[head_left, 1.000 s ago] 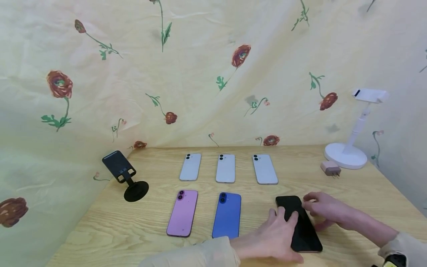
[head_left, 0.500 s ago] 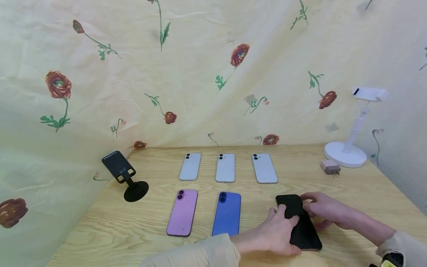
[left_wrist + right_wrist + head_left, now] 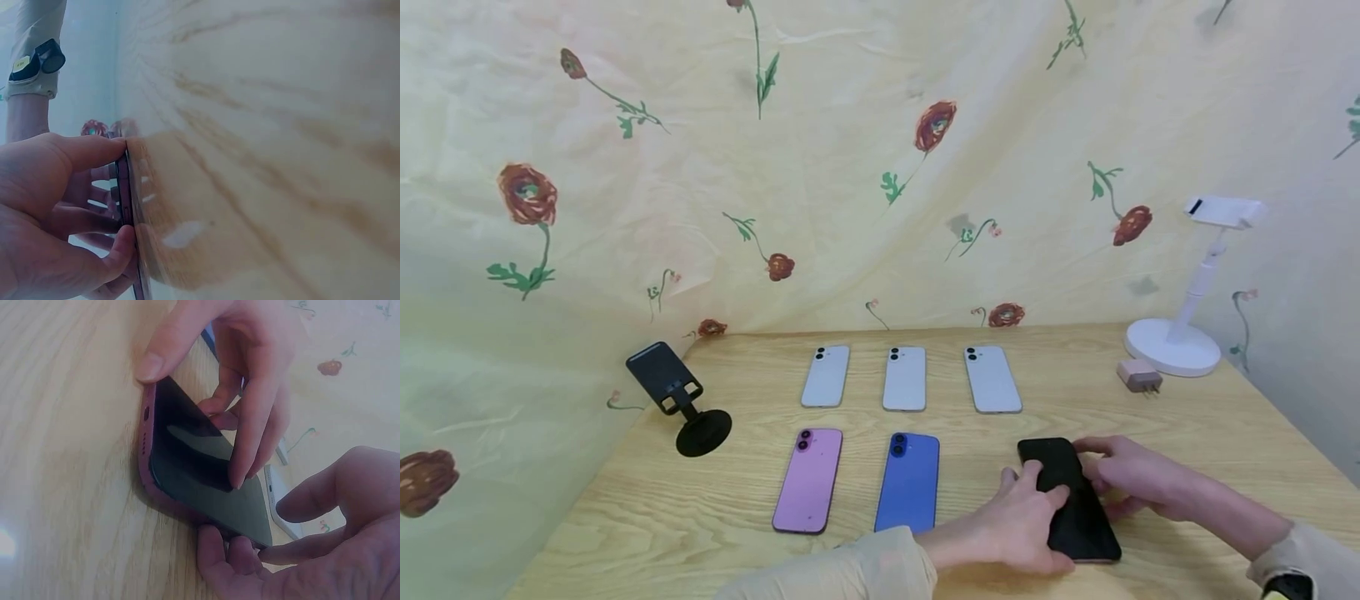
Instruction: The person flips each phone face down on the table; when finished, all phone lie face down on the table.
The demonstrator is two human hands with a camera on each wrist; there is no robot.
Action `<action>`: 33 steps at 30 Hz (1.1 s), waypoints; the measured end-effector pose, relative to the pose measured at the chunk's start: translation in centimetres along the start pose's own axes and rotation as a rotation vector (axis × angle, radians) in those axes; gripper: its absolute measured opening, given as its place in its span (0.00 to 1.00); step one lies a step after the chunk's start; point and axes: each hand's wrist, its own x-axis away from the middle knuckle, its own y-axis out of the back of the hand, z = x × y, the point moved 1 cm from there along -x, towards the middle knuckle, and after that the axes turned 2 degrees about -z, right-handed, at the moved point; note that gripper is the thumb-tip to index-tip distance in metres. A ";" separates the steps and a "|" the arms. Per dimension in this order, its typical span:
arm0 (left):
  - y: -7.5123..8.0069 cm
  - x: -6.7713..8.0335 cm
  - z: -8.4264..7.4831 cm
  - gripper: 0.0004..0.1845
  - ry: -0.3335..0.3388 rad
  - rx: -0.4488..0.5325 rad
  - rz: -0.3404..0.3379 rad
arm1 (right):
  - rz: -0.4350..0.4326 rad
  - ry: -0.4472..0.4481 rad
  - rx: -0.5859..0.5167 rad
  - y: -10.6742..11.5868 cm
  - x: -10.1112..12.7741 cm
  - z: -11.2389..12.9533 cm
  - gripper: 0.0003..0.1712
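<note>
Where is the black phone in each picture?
Head: the black phone lies screen-up at the lower right, between both hands.
Left wrist: only its thin edge shows at the left, gripped by the left hand.
Right wrist: it fills the middle, screen up.
Shared landmark: the wooden table.

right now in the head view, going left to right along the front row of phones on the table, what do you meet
pink-purple phone lying back up → blue phone lying back up → left hand → black-screened phone lying face up → right hand
</note>
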 end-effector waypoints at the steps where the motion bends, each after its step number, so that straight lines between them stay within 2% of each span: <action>1: 0.0 0.0 0.0 0.39 0.000 0.003 0.001 | 0.002 0.003 -0.006 0.0 0.1 0.0 0.35; 10: -0.2 0.3 0.2 0.39 0.010 0.068 -0.012 | 0.000 -0.010 -0.039 -0.2 0.3 -0.2 0.39; 17: -0.1 0.7 0.2 0.41 0.101 0.220 -0.019 | 0.011 0.016 -0.040 -0.2 0.4 0.0 0.40; 21: -0.1 0.9 0.1 0.44 0.111 0.222 -0.039 | 0.032 0.069 -0.038 -0.2 0.6 0.3 0.39; 33: 0.0 1.3 -0.1 0.59 0.112 0.142 -0.130 | 0.087 0.145 -0.049 -1.1 1.7 1.1 0.37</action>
